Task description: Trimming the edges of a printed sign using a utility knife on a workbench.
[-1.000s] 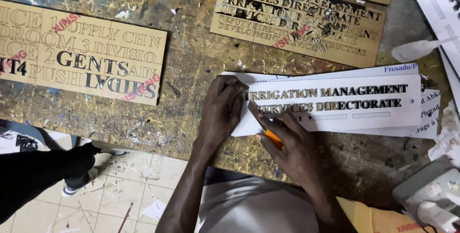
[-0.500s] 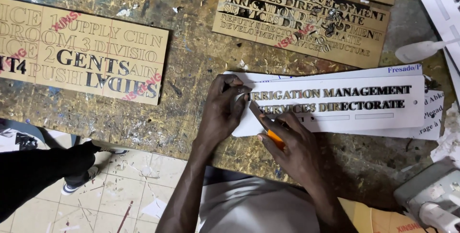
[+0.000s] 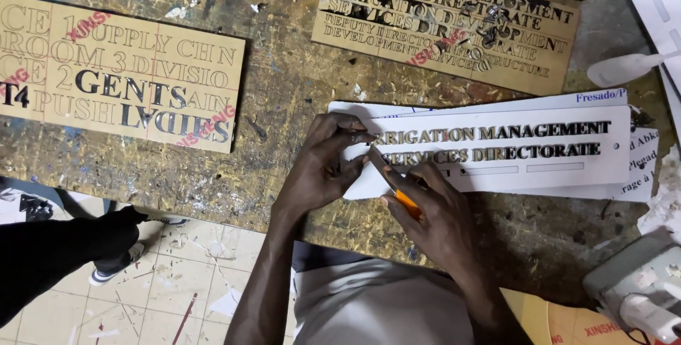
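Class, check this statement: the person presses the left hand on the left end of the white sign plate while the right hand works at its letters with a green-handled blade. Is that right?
Not quite. The head view shows the blade in the right hand has an orange handle, not green. The rest holds: the left hand presses on the left end of the white sign plate, and the blade tip meets its letters.

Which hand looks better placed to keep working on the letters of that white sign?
Probably the right hand: it grips the orange-handled knife, tip at the white rectangular sign. The left hand only presses the sign's end down.
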